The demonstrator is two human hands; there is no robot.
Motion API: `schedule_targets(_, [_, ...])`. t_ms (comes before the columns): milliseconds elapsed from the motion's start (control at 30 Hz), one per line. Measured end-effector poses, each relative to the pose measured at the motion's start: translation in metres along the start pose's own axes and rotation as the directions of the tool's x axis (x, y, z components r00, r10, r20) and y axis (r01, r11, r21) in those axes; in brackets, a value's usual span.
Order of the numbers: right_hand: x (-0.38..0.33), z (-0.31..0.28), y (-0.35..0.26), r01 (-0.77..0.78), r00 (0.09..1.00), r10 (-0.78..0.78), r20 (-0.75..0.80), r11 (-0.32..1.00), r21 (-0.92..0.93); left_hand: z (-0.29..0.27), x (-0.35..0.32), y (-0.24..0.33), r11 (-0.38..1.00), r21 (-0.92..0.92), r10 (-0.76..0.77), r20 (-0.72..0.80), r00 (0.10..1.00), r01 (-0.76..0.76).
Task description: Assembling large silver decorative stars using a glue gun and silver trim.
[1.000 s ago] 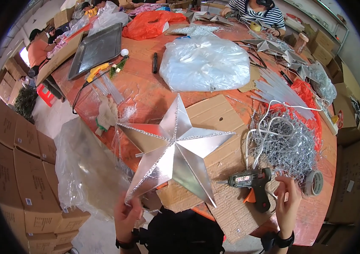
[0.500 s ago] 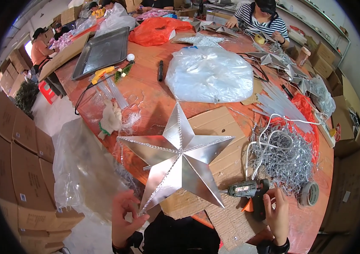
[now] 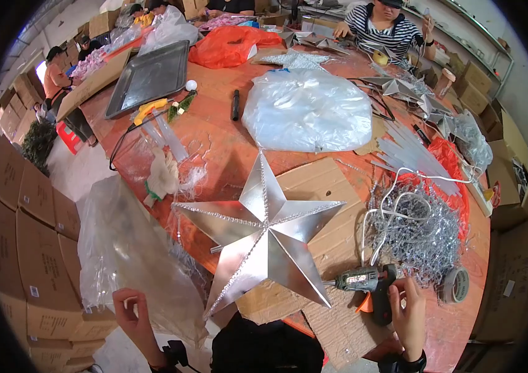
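Four of the star's five ridges carried silver trim [image 3: 237, 271]: those running to the points at 12, 2, 7 and 10 o'clock. The ridge running to 5 o'clock showed bare folded metal and, judged by its surface, was the portion left untrimmed; how firmly the finished lines adhered could not be determined. The silver star [image 3: 268, 229] lay face up at the near edge of the table [image 3: 214, 140], partly over brown cardboard [image 3: 313, 180], with its 7 o'clock tip reaching past the table edge. Its faces were smooth and mirror-like, folded to a raised centre, and reflected red and grey patches; no dents were evident. One short stub [image 3: 216, 249] protruded from the notch between the 7 and 10 o'clock points. The left hand [image 3: 133, 314] was clear of the star at 8 o'clock, in front of a clear plastic sheet [image 3: 133, 236], its fingers curled narrowly; whether it pinched anything fine could not be told. At 4 o'clock, the right hand [image 3: 408, 314] was partly curled beside the handle of the glue gun [image 3: 361, 280]; a grip could not be confirmed. The nozzle pointed toward the star's 5 o'clock arm. A tinsel heap [image 3: 407, 242] occupied 3 o'clock.
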State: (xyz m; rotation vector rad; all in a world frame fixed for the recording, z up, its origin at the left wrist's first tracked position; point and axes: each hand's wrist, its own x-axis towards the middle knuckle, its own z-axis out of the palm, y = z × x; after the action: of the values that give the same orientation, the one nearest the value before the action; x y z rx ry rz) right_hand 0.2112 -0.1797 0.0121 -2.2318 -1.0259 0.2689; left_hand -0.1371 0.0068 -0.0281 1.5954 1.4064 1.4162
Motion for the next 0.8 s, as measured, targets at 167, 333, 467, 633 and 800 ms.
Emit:
schedule_targets(167, [0.000, 0.000, 0.002, 0.076, 0.997, -0.077, -0.012, 0.996, -0.047, -0.025, 0.013, -0.021, 0.932, 0.351, 0.162, -0.181, 0.970, -0.090])
schedule_targets(333, [0.001, 0.000, 0.004, 0.076, 0.997, -0.075, 0.013, 0.995, -0.064, -0.072, 0.026, -0.053, 0.885, 0.463, 0.240, -0.375, 0.895, -0.043])
schedule_targets(467, [0.001, 0.000, 0.004, 0.072, 0.997, -0.073, -0.009, 0.997, -0.041, -0.091, 0.034, -0.069, 0.917, 0.399, 0.208, -0.435, 0.876, -0.020])
schedule_targets(633, [0.000, -0.002, -0.001, 0.031, 0.999, -0.030, 0.019, 0.999, -0.040, -0.081, 0.030, -0.085, 0.875, 0.484, 0.248, -0.409, 0.878, -0.022])
schedule_targets(800, [-0.002, -0.001, -0.005, 0.056, 0.998, -0.054, 0.024, 0.996, -0.068, -0.042, 0.027, -0.078, 0.826, 0.562, 0.212, -0.370, 0.905, 0.036])
